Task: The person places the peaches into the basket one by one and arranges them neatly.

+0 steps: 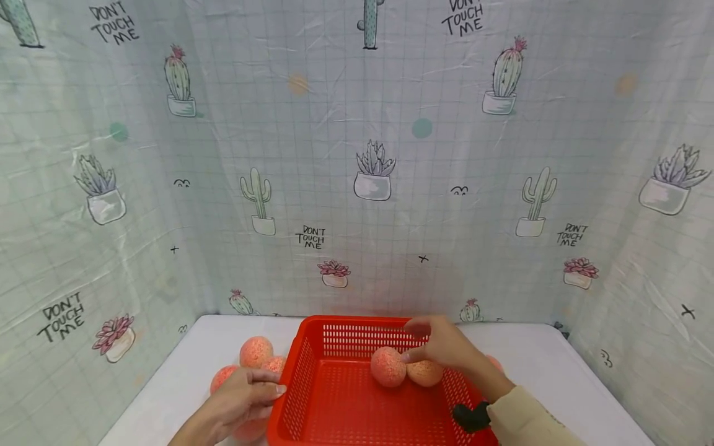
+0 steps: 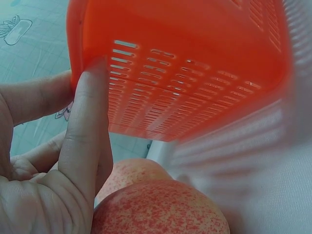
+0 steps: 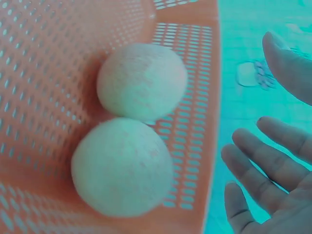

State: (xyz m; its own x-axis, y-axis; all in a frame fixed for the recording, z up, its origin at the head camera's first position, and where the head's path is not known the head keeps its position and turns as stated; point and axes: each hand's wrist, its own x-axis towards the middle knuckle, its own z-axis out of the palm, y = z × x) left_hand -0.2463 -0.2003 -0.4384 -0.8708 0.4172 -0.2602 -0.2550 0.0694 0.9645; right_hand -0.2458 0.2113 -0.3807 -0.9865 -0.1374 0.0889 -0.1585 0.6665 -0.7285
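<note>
A red plastic basket (image 1: 357,320) with slotted walls stands in front of me. Inside it, towards the back right, two speckled peaches lie side by side: a redder peach (image 1: 388,367) and a more orange peach (image 1: 425,373). My left hand (image 1: 237,399) pinches the basket's left rim between thumb and fingers, as the left wrist view shows at the rim (image 2: 76,44). Over the back right of the basket is my right hand (image 1: 446,341), holding nothing. In the right wrist view its fingers (image 3: 263,165) are spread, apart from both peaches.
Several peaches (image 1: 256,352) lie on the white table (image 1: 563,384) left of the basket, some partly hidden by my left hand. Another peach (image 1: 495,364) shows beyond my right forearm. A cactus-print sheet (image 1: 312,124) encloses the table's back and sides.
</note>
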